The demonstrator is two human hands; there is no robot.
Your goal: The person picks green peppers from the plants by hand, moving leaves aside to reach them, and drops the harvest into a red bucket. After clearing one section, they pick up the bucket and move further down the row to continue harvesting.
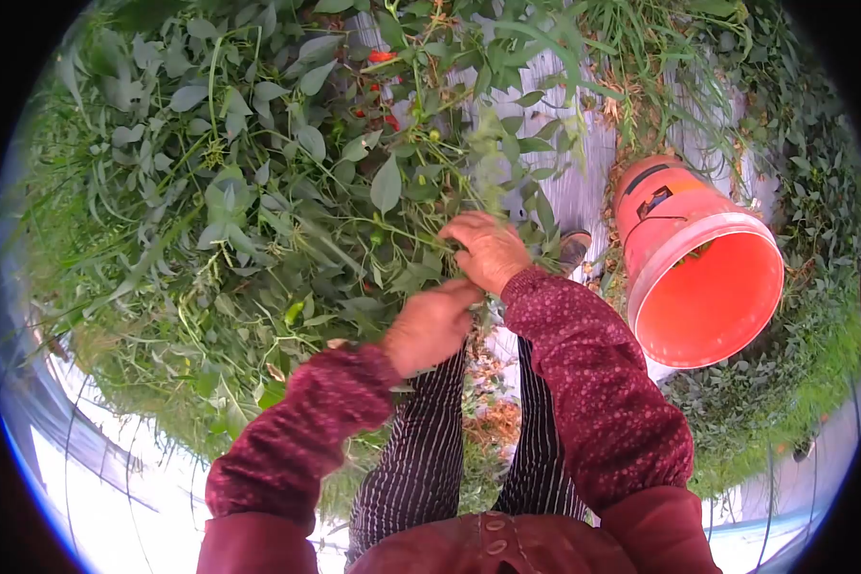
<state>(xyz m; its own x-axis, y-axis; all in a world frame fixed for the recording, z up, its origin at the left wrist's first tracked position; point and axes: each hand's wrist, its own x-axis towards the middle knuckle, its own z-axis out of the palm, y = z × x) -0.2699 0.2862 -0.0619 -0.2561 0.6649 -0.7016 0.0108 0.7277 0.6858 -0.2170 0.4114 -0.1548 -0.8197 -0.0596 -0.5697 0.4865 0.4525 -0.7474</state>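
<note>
Among the leaves of pepper plants (385, 187), both of my hands are close together in front of my legs. My left hand (429, 327) is closed, its fingertips reaching toward the right wrist; whatever they hold is hidden. Just above it, my right hand (490, 253) has its fingers bent and drawn together at the edge of the foliage, and I cannot make out what is in them. Red peppers (381, 56) hang farther up in the plants. A small green pepper (376, 235) shows to the left of my right hand.
A red-orange bucket (641, 258) lies tilted to the right, its mouth toward me, with a bit of green inside. Pale plastic sheeting (560, 191) covers the ground between rows. My shoe (574, 249) is beside my right hand. Long grass (593, 48) grows at the top.
</note>
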